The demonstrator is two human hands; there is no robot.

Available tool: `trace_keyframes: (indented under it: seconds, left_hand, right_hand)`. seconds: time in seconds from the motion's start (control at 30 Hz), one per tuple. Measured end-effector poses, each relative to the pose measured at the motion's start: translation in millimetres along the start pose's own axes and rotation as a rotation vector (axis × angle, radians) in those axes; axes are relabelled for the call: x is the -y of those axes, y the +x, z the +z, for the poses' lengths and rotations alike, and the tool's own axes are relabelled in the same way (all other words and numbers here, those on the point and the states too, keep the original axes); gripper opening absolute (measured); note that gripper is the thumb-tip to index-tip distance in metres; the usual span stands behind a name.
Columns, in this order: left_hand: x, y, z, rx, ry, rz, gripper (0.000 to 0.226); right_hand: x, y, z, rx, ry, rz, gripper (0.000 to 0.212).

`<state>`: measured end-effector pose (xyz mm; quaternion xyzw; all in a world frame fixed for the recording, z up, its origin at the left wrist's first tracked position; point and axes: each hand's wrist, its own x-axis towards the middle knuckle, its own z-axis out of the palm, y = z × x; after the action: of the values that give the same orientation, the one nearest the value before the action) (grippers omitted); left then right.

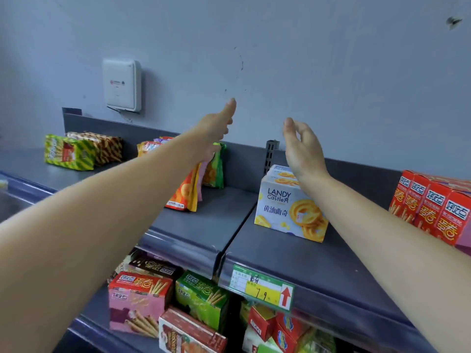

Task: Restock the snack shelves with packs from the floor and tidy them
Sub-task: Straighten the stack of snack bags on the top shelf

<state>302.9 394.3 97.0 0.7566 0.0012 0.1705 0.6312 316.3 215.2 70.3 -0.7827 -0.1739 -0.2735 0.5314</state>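
The step in hand seemed to be the tidying of the top shelf, not the restocking, because neither hand carried a pack and the floor was not in view.

The left hand (215, 129), a little left of the frame centre, had its thumb stretched upward and well apart from the fingers. The fingers went down at the top edges of the standing snack pouches (188, 189). They appeared to touch them, but whether they pinched a pouch I could not tell.

The right hand (303, 146), right of centre, was relaxed and half open with loosely bent fingers. It held nothing and hung in the air just above the cookie box (288, 210), without touching it.

Both stood on the top shelf (204, 225), with a bare stretch of shelf between them. Red boxes (430, 207) stood in a row at the right edge of the frame, and striped packs (67, 152) lay at the left.

The next move probably called for pushing the leaning pouches upright. That needs a gentle hand, because soft pouches tip over easily.
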Motion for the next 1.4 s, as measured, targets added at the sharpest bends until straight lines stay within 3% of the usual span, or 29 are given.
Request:
trace_keyframes:
  seconds: [0.1,0.43,0.57,0.67,0.87,1.13,1.3,1.4]
  left_hand:
    - [-1,-1,-42,-0.094,0.031,0.047,0.065]
    - [77,34,-180,-0.388,0.008,0.002,0.05]
    - [116,54,-200,-0.253,-0.008,-0.179,0.077]
    - [135,60,-197,-0.094,-0.103,-0.319,0.097]
    - [144,59,-177,0.273,-0.451,-0.426,0.088]
    - [142,58,-183,0.248,-0.442,-0.43,0.089]
    - [152,74,-189,-0.047,-0.191,-0.342,0.087]
    - [160,89,-190,0.007,-0.257,-0.351,0.098]
  right_hand:
    - [13,-6,32,0.077,0.056,0.032,0.042]
    - [26,-27,134,0.201,0.103,0.35,0.059]
    - [26,-31,170,0.158,0.202,0.512,0.051]
    - [23,-32,194,0.109,0.306,0.629,0.059]
    - [18,-26,220,0.072,0.559,0.746,0.082]
    - [18,-26,231,0.073,0.621,0.753,0.076]
    - [6,-19,215,0.005,0.543,0.72,0.074]
    - [1,-13,213,-0.013,0.503,0.721,0.075]
